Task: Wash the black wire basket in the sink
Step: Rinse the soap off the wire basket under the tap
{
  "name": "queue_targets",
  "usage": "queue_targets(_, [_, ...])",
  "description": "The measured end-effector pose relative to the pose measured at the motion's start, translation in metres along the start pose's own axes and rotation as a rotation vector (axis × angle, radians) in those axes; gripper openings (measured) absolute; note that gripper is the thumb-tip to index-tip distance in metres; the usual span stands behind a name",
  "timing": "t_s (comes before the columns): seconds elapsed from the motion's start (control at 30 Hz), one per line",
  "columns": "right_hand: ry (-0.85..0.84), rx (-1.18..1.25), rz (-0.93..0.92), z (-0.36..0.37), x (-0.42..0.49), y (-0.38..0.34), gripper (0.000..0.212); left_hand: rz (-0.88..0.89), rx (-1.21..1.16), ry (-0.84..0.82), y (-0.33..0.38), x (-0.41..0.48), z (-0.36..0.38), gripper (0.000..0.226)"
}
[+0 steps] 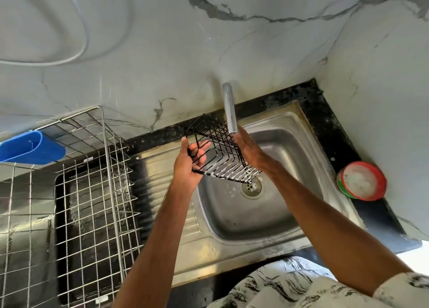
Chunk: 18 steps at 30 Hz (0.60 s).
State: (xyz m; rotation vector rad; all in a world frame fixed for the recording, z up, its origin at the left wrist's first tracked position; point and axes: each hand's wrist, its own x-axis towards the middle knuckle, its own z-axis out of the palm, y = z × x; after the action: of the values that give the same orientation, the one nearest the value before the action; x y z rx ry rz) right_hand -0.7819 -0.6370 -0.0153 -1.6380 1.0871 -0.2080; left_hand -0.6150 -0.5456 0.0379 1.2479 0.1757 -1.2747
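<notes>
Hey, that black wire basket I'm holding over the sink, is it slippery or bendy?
Probably stiff: the black wire basket holds its boxy shape gripped at one end by the left hand. Likely light, being open wire. Likely slippery: suds coat its lower wires.

No text can be read; the side print on the red tub (346,188) is too blurred.

Black speckled stone tabletop (325,122) with inset stainless steel sink (278,110).
Silver wire dish rack (92,191) stands left; round red tub of white paste (362,180) sits right.
</notes>
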Motion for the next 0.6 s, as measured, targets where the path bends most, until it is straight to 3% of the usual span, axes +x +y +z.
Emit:
queue_targets(0.1, [-0.018, -0.105, 0.072, 0.014, -0.018, 0.019, 0.07, -0.031, 0.024, -0.003, -0.003, -0.002, 0.0, 0.061])
queue_targets(0.17, [0.056, -0.135, -0.032, 0.028, -0.04, 0.014, 0.066, -0.051, 0.036, 0.014, -0.006, -0.001, -0.002, 0.053])
queue_targets(0.27, [0.143, -0.196, -0.345, 0.055, -0.064, 0.009, 0.065, -0.039, 0.072, 0.031, -0.011, 0.0, -0.005, 0.059])
queue_targets(0.4, [0.087, -0.095, -0.403, 0.06, -0.068, -0.044, 0.07, -0.039, 0.054, 0.003, -0.01, -0.003, -0.009, 0.073])
queue_targets(0.5, [0.11, -0.088, -0.508, 0.044, -0.041, -0.059, 0.062, -0.067, 0.0, 0.004, -0.007, -0.006, -0.009, 0.056])
queue_targets(0.53, [0.116, -0.052, -0.523, 0.039, -0.033, -0.059, 0.06, -0.067, 0.005, 0.019, -0.006, -0.007, -0.007, 0.053])
queue_targets(0.6, [0.123, 0.072, -0.335, 0.026, -0.013, -0.042, 0.05, -0.057, 0.012, 0.016, -0.004, -0.007, -0.003, 0.061])
